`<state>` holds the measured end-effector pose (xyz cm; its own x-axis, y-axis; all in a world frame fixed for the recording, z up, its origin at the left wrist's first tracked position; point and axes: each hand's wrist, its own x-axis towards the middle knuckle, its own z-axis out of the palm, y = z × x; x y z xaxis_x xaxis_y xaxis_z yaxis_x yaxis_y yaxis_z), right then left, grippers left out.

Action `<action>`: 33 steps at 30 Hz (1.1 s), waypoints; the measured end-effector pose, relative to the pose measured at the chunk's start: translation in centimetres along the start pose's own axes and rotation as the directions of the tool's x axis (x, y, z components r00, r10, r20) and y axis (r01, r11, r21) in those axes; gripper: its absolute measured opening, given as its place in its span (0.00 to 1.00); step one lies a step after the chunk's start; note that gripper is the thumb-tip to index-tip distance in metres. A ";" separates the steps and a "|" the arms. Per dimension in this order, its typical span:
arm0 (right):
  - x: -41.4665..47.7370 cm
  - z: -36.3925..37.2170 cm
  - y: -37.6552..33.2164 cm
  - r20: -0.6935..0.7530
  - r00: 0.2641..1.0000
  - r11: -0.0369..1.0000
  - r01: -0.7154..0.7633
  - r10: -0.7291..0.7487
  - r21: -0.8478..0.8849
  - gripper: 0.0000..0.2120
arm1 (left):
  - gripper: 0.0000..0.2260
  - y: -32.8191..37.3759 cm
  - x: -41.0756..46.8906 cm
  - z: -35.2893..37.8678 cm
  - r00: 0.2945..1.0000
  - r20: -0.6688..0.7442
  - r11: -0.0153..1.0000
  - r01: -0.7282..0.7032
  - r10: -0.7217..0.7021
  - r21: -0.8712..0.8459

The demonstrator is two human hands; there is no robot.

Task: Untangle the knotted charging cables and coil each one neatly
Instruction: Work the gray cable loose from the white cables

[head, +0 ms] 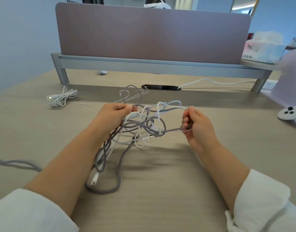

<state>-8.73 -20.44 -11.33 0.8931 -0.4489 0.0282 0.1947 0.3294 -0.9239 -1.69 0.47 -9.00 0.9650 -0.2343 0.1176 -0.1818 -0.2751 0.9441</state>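
A knot of grey braided and white charging cables (149,124) hangs above the wooden desk (160,181) between my hands. My left hand (113,118) grips a bunch of grey and white strands and pinches a grey strand at its fingertips. My right hand (195,126) pinches a white loop at the top and holds a grey strand lower down, stretching the knot sideways. Grey braided loops (110,188) and a white plug (94,180) trail down onto the desk under my left forearm. A white cable (62,97) lies bundled at the far left.
A mauve divider screen (152,34) on a grey riser spans the back of the desk. A cable slot (160,87) with a white lead sits below it. A white controller (289,113) lies at the right edge, a tissue box (264,47) at the back right.
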 end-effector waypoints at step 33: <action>3.2 -3.3 2.2 -0.282 0.888 0.655 0.029 -0.364 -0.755 0.12 | 0.21 -1.3 -0.5 0.5 0.995 0.096 0.655 -0.078 0.009 0.751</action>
<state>-6.81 -23.93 -14.53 0.6081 -0.7522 0.2535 -0.1531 -0.4245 -0.8924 -2.02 0.43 -10.42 0.9407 -0.3251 0.0963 -0.3368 -0.8624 0.3780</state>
